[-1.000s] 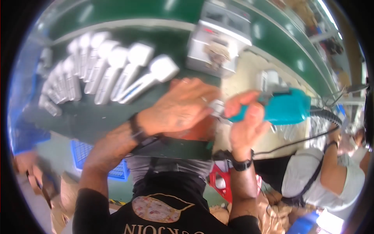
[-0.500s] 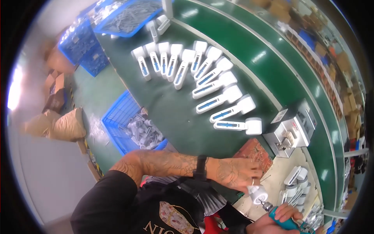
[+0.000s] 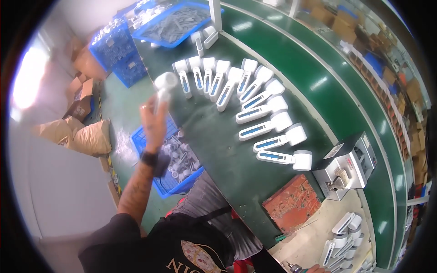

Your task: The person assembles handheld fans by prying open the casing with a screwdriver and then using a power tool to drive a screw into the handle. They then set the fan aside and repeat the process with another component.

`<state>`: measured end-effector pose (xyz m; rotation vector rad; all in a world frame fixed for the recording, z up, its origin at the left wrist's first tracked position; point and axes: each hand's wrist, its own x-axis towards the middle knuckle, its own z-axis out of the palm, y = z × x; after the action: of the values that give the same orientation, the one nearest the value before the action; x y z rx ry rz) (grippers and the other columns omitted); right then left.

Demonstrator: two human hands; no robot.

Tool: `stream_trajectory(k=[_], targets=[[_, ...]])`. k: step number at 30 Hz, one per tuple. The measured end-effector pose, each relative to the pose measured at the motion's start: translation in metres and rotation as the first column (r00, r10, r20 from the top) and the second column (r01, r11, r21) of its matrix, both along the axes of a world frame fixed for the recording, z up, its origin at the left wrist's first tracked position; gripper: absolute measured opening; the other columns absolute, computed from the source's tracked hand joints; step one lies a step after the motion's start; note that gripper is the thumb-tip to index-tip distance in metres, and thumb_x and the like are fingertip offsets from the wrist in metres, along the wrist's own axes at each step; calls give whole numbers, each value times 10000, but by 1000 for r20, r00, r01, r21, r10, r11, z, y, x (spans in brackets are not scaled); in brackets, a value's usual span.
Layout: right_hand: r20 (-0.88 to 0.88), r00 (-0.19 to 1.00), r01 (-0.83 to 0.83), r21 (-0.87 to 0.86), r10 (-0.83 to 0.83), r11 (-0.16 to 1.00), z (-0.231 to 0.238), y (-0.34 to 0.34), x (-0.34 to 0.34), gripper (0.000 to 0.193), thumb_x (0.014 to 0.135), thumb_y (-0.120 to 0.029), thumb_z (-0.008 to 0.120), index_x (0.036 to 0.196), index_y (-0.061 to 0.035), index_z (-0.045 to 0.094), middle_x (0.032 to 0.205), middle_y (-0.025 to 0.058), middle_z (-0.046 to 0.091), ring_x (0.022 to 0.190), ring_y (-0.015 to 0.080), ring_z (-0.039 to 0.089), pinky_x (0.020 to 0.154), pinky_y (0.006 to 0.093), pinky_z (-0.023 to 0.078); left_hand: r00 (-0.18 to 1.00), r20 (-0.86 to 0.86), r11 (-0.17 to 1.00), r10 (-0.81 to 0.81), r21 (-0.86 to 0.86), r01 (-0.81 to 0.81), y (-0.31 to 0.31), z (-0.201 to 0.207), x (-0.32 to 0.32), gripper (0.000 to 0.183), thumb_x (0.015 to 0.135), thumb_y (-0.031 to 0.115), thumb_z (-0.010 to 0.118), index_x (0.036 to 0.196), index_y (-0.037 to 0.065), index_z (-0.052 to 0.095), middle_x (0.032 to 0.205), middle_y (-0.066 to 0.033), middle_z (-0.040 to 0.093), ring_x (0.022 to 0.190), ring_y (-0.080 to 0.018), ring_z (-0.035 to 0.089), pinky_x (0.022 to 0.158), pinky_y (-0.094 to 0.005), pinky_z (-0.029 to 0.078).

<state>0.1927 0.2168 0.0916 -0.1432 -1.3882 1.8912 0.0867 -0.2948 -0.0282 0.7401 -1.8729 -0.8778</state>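
Observation:
Out over the table's left edge, my left hand (image 3: 154, 123) grips the handle of a white handheld device with a round head (image 3: 165, 81), its head upward; motion blurs it a little. Right of it, similar white devices with blue strips in their handles (image 3: 255, 113) lie in a curved row on the green table (image 3: 205, 141). At the bottom edge, only the fingers of my right hand (image 3: 317, 269) show, around a teal power screwdriver (image 3: 297, 268) whose chuck points left. The rest of that hand is cut off.
Below my left forearm stands a blue basket (image 3: 184, 185) of white parts. A reddish worn board (image 3: 292, 203) lies near a metal-and-black machine (image 3: 343, 168). Stacked white devices (image 3: 343, 241) sit at lower right. A blue tray (image 3: 175, 25) of grey parts is at the back.
My left hand has swung from the screwdriver tip to the far left, carrying the white device. My right hand and the screwdriver have dropped toward the bottom edge. The view has shifted slightly.

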Motion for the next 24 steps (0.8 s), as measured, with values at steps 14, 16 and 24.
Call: stream_trajectory(k=[14,16,24], targets=[[154,988,-27,118,8,993,-17,-15,-1,736,930,-780,498,942,-45,500,628,27,437,542,148,414,570,304,350,804,594,921,22,-325,214,30,48,-108,769,902,672,642,1389,78,596,1525,-172,437,1462,-400,349,1115,-731,276],[181,983,-42,154,13,987,-14,-20,-1,737,923,-777,513,959,-41,509,640,35,448,559,156,425,595,310,361,747,662,913,58,-337,228,27,41,-119,881,841,755,644,1405,81,590,1546,-139,417,1482,-400,308,1067,-808,254],[167,982,-112,132,89,985,-30,-20,-2,774,913,-797,505,981,-28,541,605,45,440,532,174,435,559,319,368,780,624,901,46,-363,237,-2,34,-90,648,746,478,745,1233,54,701,1404,-110,520,1342,-343,465,1058,-577,439]])
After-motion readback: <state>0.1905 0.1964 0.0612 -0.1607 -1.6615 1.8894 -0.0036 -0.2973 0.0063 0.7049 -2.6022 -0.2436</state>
